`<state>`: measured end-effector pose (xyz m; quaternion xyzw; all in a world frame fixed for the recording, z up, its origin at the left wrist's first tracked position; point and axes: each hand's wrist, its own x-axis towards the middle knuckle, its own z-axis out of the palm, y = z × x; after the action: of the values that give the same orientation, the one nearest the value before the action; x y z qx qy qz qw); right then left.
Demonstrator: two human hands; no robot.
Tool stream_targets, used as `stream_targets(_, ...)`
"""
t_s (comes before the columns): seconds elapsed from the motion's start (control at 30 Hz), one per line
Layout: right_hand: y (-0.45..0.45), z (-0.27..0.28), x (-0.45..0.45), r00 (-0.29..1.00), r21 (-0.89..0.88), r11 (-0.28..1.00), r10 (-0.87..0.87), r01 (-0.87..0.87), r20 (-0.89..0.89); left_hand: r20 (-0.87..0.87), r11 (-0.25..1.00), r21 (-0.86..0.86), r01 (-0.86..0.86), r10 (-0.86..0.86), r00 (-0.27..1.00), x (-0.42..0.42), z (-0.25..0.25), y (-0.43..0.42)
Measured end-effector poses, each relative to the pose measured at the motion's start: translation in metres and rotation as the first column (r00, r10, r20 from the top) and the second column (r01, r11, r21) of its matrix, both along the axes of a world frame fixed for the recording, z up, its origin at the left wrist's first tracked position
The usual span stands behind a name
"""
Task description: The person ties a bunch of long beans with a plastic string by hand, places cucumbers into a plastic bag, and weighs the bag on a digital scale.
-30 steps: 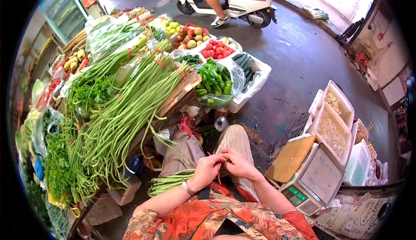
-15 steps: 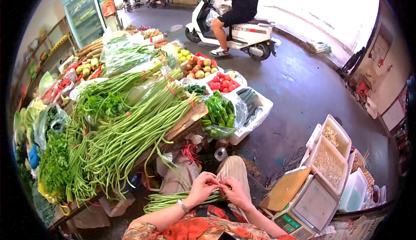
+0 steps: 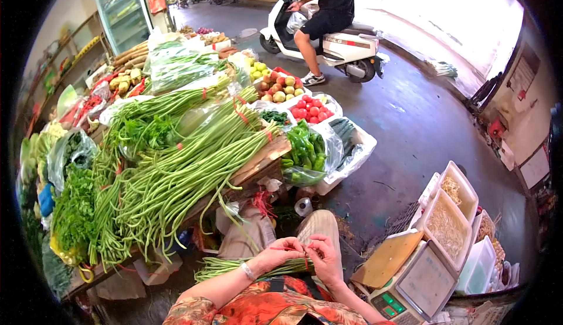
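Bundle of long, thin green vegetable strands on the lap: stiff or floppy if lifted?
The bundle probably sags at its ends: similar green strands heaped nearby droop in curves. It may also splay, being many separate slender strands.

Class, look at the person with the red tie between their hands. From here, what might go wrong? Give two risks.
1. The red tie is thin and pinched only by the fingertips of the left hand and right hand, so it might slip free.
2. The green bundle, seemingly on the lap, sticks out left past the left forearm; a shift of the legs could perhaps send it sliding.
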<state>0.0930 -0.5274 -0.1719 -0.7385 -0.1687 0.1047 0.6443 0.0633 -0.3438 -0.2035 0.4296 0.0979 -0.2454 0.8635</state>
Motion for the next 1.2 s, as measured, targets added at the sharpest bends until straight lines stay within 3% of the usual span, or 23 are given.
stream_targets(0.17,0.000,0.016,-0.001,1.000,0.037,0.999,0.015,-0.015,-0.005,0.051,0.995,-0.093,0.046,-0.042,0.998,-0.001,-0.013,0.001)
stream_targets(0.27,-0.001,0.016,0.000,0.998,0.073,0.997,0.033,-0.029,-0.059,-0.034,0.993,-0.109,0.049,-0.053,0.998,0.001,0.004,-0.001)
stream_targets(0.33,-0.002,0.009,0.002,0.993,0.111,0.994,0.030,-0.017,-0.115,-0.076,0.998,-0.006,0.065,-0.065,0.995,0.001,0.024,-0.004)
stream_targets(0.37,-0.004,0.002,0.005,0.997,0.047,0.997,0.058,-0.055,-0.049,-0.099,0.996,0.030,0.084,-0.080,0.992,0.001,0.027,-0.003)
stream_targets(0.4,-0.005,-0.001,0.003,0.998,-0.020,0.998,0.068,-0.068,0.004,0.031,0.995,0.086,0.055,-0.058,0.998,0.000,0.020,-0.002)
stream_targets(0.43,-0.006,0.003,0.003,0.995,-0.019,0.997,0.073,-0.074,-0.062,0.152,0.991,0.130,0.044,-0.064,0.986,-0.003,0.015,-0.003)
stream_targets(0.47,-0.005,-0.005,0.004,0.995,0.021,0.997,0.072,-0.073,0.069,0.016,0.988,0.150,0.025,-0.027,1.000,-0.006,0.050,-0.008)
stream_targets(0.6,-0.004,-0.008,0.003,0.997,0.101,0.992,0.078,-0.080,0.019,0.095,0.939,0.344,0.022,-0.058,0.994,-0.004,0.034,-0.005)
stream_targets(0.67,-0.005,-0.013,0.000,0.999,0.207,0.977,0.036,-0.043,0.040,-0.024,0.982,0.177,0.063,-0.060,0.998,-0.002,0.038,-0.003)
stream_targets(0.73,-0.008,-0.010,-0.003,0.979,0.284,0.958,0.097,-0.042,-0.181,-0.053,0.992,0.119,0.040,-0.034,0.998,0.001,0.030,-0.003)
stream_targets(0.77,-0.010,-0.011,-0.004,0.979,0.286,0.958,0.062,-0.003,-0.195,-0.074,0.993,0.107,0.048,-0.040,0.996,0.002,0.025,-0.001)
stream_targets(0.93,-0.020,-0.019,-0.005,0.981,0.255,0.958,0.091,-0.133,0.172,-0.130,0.988,0.137,0.064,-0.046,0.990,0.007,0.028,-0.002)
stream_targets(1.0,-0.024,-0.021,-0.005,0.981,0.254,0.957,0.104,-0.143,0.163,-0.115,0.981,0.186,0.062,-0.041,0.992,0.005,0.027,-0.007)
stream_targets(1.07,-0.026,-0.018,-0.004,0.990,0.237,0.964,0.135,-0.123,-0.034,0.256,0.884,0.455,-0.108,-0.014,0.967,0.004,0.035,-0.021)
stream_targets(1.1,-0.025,-0.020,-0.002,0.991,0.219,0.971,0.117,-0.101,-0.061,0.309,0.853,0.509,-0.116,-0.055,0.950,0.005,0.035,-0.020)
stream_targets(1.13,-0.023,-0.024,-0.001,0.989,0.223,0.968,0.133,-0.116,-0.063,0.448,0.740,0.646,-0.188,-0.168,0.878,0.006,0.035,-0.022)
stream_targets(1.2,-0.015,-0.032,0.000,0.999,0.058,0.998,0.031,-0.032,0.022,0.520,0.545,0.789,-0.283,-0.348,0.780,0.008,0.047,-0.030)
